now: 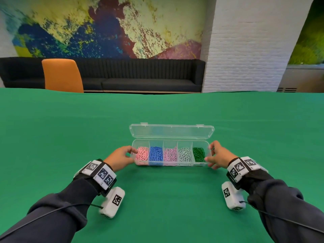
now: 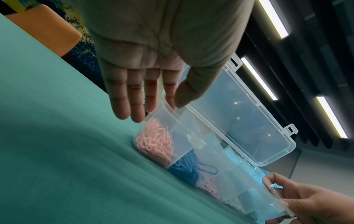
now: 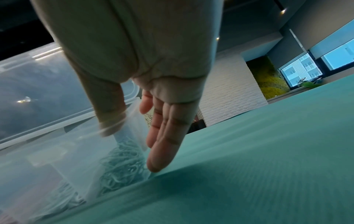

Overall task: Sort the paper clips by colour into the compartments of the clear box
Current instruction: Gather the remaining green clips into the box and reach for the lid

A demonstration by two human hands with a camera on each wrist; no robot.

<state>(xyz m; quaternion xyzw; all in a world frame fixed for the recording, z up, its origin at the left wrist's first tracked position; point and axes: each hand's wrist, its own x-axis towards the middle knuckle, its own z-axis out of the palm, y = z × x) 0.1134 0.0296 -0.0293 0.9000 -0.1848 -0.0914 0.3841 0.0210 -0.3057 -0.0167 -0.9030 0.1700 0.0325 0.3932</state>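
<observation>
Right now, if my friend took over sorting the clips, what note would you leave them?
Left hand: open, fingers at the left end of the clear box.
Right hand: open, fingers at its right end.
Box sits on the green table, lid open behind.
Done: five compartments hold salmon-pink, blue, pink, white and green clips; no loose clips seen.
Left: probably shut the lid.

A green table (image 1: 157, 111) fills the foreground. Behind it stands an orange chair (image 1: 62, 75) in front of a long dark bench (image 1: 140, 76) along the wall. Above the bench is a mural (image 1: 105, 27) in yellow, blue and maroon. A white brick pillar (image 1: 249, 44) stands right of it. Strip lights (image 2: 258, 78) run overhead, and windows (image 3: 300, 71) show at the right.
</observation>
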